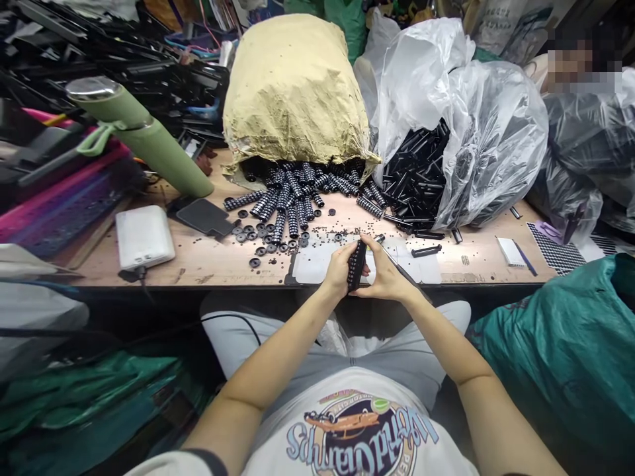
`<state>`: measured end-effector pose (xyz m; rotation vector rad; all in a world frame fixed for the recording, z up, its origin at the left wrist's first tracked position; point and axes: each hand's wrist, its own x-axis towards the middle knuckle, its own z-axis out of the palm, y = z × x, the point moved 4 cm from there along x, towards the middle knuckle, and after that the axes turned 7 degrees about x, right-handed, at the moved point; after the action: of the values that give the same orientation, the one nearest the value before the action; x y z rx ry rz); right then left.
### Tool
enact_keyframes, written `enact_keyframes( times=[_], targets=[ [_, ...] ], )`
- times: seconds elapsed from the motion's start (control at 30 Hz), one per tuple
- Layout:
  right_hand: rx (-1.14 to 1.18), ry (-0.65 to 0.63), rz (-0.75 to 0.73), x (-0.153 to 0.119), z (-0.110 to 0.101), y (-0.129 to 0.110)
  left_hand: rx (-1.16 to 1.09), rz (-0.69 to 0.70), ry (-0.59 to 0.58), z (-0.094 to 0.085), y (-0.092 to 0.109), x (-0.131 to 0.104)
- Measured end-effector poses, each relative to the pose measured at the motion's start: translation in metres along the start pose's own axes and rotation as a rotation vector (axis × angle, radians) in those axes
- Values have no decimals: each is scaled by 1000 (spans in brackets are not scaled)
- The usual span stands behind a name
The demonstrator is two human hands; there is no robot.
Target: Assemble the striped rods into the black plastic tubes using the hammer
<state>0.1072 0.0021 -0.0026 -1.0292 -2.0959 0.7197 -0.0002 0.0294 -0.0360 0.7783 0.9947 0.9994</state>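
Above the front edge of the workbench, my left hand [338, 270] is wrapped round a black cylinder with rows of small light marks [356, 264], held nearly upright. My right hand [388, 272] grips the same cylinder, its fingers at the upper end and thumb near the lower end. A thin dark rod-like tool [397, 264] runs beside my right hand; whether the hand holds it I cannot tell. Beneath both hands lies a whitish sheet [312, 262]. Similar black cylinders [292, 198] spill from a yellowish sack [297, 86] beyond my hands.
Small black discs [254, 262] and tiny ring-like bits are scattered near the pile. Plain black rods [417, 172] fill a clear plastic bag [491, 145]. To the left are a green bottle [169, 155] and white box [143, 238]; a green sack [565, 337] stands right.
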Motion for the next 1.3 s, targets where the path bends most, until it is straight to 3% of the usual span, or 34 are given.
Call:
enact_keyframes(
  times=[0.57, 0.87, 1.3],
  targets=[
    [329, 87, 178, -7, 10, 17, 21, -225, -14, 6, 4, -2],
    [247, 109, 257, -11, 14, 19, 113, -260, -26, 4, -1, 0],
    [194, 116, 252, -13, 20, 26, 106, -298, -7, 6, -2, 2]
  ],
)
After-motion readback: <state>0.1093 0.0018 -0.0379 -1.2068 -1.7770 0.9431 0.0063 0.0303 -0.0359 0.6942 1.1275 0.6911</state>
